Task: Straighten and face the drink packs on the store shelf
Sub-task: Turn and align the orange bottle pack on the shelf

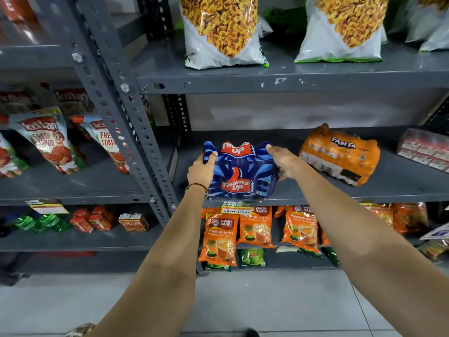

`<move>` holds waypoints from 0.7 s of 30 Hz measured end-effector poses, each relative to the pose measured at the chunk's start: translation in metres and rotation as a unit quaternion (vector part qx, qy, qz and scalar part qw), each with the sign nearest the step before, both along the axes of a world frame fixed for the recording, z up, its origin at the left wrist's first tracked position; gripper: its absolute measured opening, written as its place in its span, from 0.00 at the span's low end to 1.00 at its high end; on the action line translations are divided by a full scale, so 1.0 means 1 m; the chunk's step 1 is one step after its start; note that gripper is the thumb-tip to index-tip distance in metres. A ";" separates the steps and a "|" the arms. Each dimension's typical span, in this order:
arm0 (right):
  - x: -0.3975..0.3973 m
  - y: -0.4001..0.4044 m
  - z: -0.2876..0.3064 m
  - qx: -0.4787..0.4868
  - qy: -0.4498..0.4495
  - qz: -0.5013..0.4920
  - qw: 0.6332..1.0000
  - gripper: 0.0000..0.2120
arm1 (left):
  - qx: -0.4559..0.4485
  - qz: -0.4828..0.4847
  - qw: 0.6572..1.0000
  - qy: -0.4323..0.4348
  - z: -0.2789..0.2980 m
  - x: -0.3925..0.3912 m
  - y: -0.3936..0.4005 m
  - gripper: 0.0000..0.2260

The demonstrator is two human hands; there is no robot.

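A blue Thums Up drink pack point(240, 170) sits at the front left of the grey middle shelf point(401, 188), its label toward me. My left hand point(201, 171) grips the pack's left side. My right hand point(283, 160) grips its right side, thumb on the top corner. To the right lies an orange Fanta drink pack point(340, 154), turned at an angle with one end pointing toward the back. Neither hand touches the Fanta pack.
A grey slotted upright point(136, 132) stands just left of the blue pack. Red cartons point(427, 149) sit at the shelf's right end. Snack bags point(222, 32) stand on the shelf above, orange tea pouches point(220, 239) below, ketchup pouches point(46, 139) in the left bay.
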State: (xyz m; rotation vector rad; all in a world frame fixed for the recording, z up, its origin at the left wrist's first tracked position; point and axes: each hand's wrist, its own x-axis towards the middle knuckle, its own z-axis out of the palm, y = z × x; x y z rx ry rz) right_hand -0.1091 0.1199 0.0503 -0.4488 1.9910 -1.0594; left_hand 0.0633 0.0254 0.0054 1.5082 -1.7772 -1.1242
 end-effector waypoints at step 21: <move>-0.164 0.121 0.000 -0.017 0.168 -0.247 0.954 0.27 | -0.136 -0.224 0.964 -0.049 0.037 -0.238 0.063 0.26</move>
